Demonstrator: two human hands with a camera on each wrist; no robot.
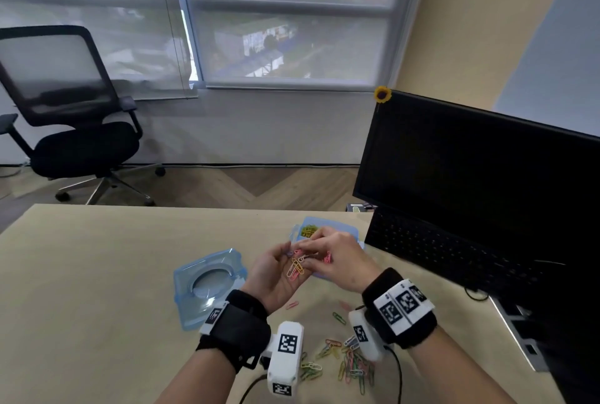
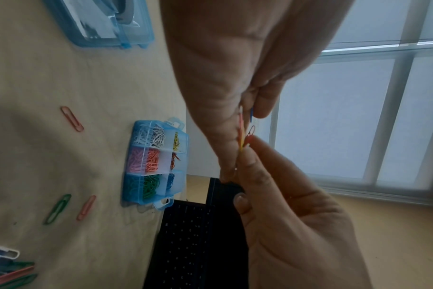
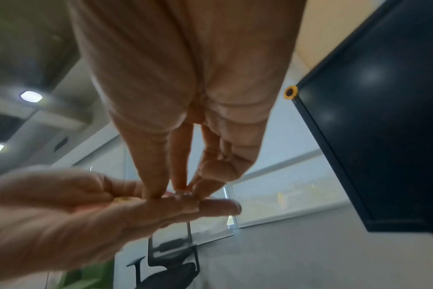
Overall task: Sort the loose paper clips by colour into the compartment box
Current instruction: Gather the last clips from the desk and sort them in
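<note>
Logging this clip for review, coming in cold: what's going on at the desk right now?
A person is sorting coloured paper clips. The left hand cups a few pink and orange clips above the desk, and the right hand pinches at them. The compartment box sits open beside the keyboard, already holding sorted colours; its lid lies to the left. A loose pile waits near the wrists.

Your open blue box [image 2: 139,197] sits near the desk's far edge; loose clips [image 1: 352,368] lie near its front edge.
</note>
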